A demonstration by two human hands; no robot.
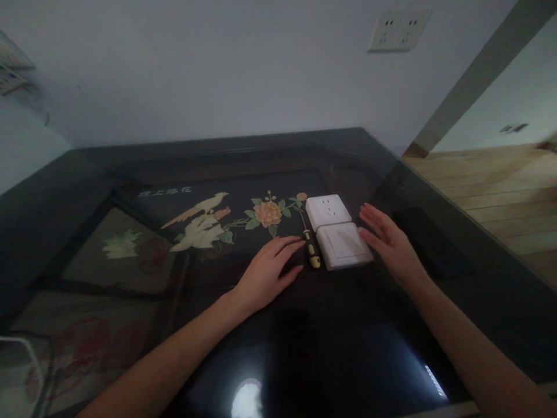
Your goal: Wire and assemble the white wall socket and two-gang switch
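Note:
A white wall socket (328, 210) and a white wall switch (345, 245) lie face up on the dark glossy table, the socket just behind the switch. Left of them rests a screwdriver (311, 249) with a black and yellow handle, its shaft pointing toward the wall. My left hand (275, 268) lies on the table with fingers stretched out, the tips close to the screwdriver's handle. My right hand (387, 239) is open at the right side of the switch, its thumb near or touching the switch's edge; I cannot tell which. Neither hand holds anything.
The table (261, 360) carries a bird and flower design under its shiny top. A dark flat object, perhaps a phone (429, 241), lies to the right of my right hand. A double socket (399, 30) is on the wall behind. A white cable (30, 354) shows at the lower left.

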